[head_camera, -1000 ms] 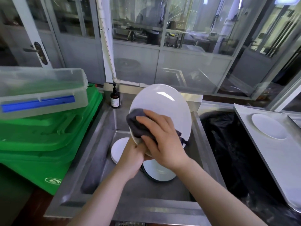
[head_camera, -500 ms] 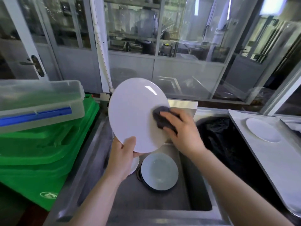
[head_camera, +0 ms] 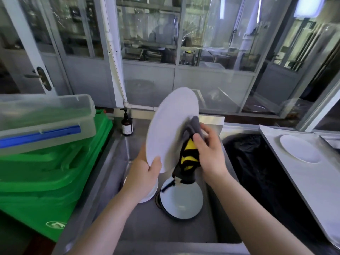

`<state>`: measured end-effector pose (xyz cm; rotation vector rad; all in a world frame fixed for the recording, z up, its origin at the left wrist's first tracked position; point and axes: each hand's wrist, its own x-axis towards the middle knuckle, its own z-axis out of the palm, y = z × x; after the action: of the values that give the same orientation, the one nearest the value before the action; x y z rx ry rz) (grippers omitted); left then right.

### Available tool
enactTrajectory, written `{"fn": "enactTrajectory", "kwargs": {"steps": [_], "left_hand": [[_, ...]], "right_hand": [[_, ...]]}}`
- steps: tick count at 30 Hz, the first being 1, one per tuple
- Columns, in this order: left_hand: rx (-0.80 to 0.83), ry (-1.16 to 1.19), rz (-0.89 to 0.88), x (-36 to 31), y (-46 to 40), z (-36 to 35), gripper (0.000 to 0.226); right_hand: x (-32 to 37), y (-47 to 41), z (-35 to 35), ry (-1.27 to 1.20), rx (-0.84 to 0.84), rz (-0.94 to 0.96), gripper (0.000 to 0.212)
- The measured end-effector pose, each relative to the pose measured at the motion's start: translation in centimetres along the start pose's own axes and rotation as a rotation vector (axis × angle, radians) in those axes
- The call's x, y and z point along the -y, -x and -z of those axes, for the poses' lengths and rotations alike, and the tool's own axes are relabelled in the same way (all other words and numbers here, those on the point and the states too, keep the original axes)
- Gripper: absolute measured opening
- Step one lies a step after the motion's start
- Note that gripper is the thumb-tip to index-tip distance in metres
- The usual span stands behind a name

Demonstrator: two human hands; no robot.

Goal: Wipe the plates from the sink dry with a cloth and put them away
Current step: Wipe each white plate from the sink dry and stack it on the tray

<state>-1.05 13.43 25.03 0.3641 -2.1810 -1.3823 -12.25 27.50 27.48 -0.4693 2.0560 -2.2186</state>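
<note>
Over the steel sink (head_camera: 117,153), the large round white plate (head_camera: 171,126) has swung since a moment ago from facing us to nearly edge-on, and the grey-and-yellow cloth (head_camera: 189,153) has slid from its middle to its right rim. The left hand (head_camera: 145,173) grips the plate's lower edge, thumb on the face; the right hand (head_camera: 209,151) is clamped on the bunched cloth, pressing it to the rim. Drying looks close to done. Two more white plates (head_camera: 182,201) wait in the basin below. A dried white plate (head_camera: 299,148) lies on the steel counter at far right, a black bin bag (head_camera: 257,172) between. Green crates (head_camera: 46,172) stand left.
</note>
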Motion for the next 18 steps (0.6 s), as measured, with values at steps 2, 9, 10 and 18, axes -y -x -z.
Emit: {"fn": "enactTrajectory", "kwargs": {"steps": [2, 9, 10, 18], "left_hand": [[0.063, -0.152, -0.095, -0.2, -0.4, 0.2, 0.041], [0.211, -0.562, -0.51, -3.0, -3.4, 2.6, 0.06], [0.214, -0.588, -0.567, -3.5, -3.8, 2.9, 0.062], [0.079, -0.788, -0.777, -6.1, -6.7, 5.4, 0.074]], "right_hand": [[1.7, -0.2, -0.1, -0.315, -0.033, -0.164, 0.02], [7.6, 0.0, 1.0, -0.71, 0.209, -0.358, 0.097], [8.2, 0.1, 1.0, -0.704, 0.203, -0.367, 0.097], [10.4, 0.4, 1.2, -0.665, -0.06, -0.392, 0.011]]}}
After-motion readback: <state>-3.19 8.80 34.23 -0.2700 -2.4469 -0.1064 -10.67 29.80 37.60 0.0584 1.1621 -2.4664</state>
